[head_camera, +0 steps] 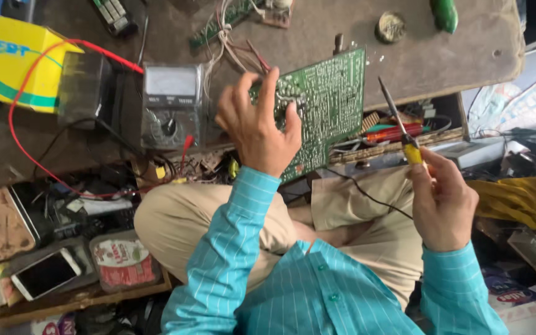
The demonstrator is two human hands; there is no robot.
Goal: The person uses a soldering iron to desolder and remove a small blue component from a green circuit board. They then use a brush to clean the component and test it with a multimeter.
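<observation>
Green rectangular printed circuit board (327, 105) stands tilted at the centre of the frame, its lower edge near the person's lap. The left hand (259, 127) is raised with its back to the camera, fingers curled around the board's left edge, grasping it. The right hand (442, 198), at right, pinches a yellow-handled soldering iron (399, 124), tip pointing up beside the board. A grey analogue multimeter (170, 105) sits to the left.

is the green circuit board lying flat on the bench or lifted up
Lifted and tilted: the left hand grips the green circuit board by its edge, solder side facing the camera.
</observation>
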